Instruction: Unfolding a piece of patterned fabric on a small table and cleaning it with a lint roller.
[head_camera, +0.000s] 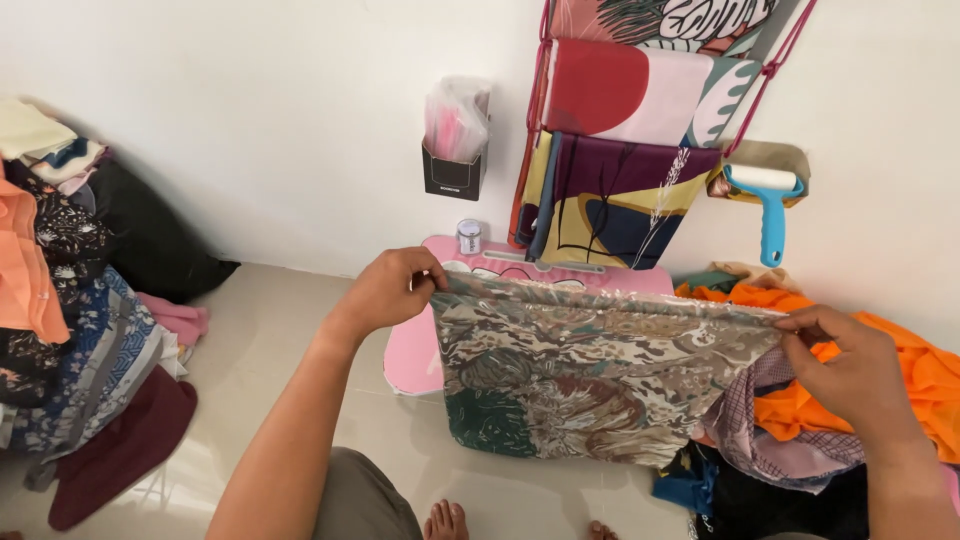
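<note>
Above the pale tiled floor (290, 330), a folded patterned cloth (590, 375) in greens, browns and greys hangs in a flat rectangle, held up by its top edge between the two hands. It appears already folded down to a neat panel, and the glossy, crinkled look of its top edge suggests a clear plastic sleeve around it, though that is hard to tell for sure. Behind it lies a pink board (415, 350) on the floor, so I judge the folding itself largely done and the setting-down or stacking not yet done.

Plenty seems left: a heap of orange fabric (900, 370) and other loose cloth lies at the right, and a pile of mixed garments (70, 320) sits at the left.

The left hand (392, 288) reaches forward with the forearm stretched out, its fingers pinched together on the cloth's upper left corner. The right hand (850, 365) comes in from the lower right, wrist bent, fingers clamped on the upper right corner, thumb on top. Both hold the edge level and taut.

On the wall hang folded printed fabrics on a rack (620, 150), a blue-handled lint roller (768, 205) and a small black holder (455, 165).
</note>
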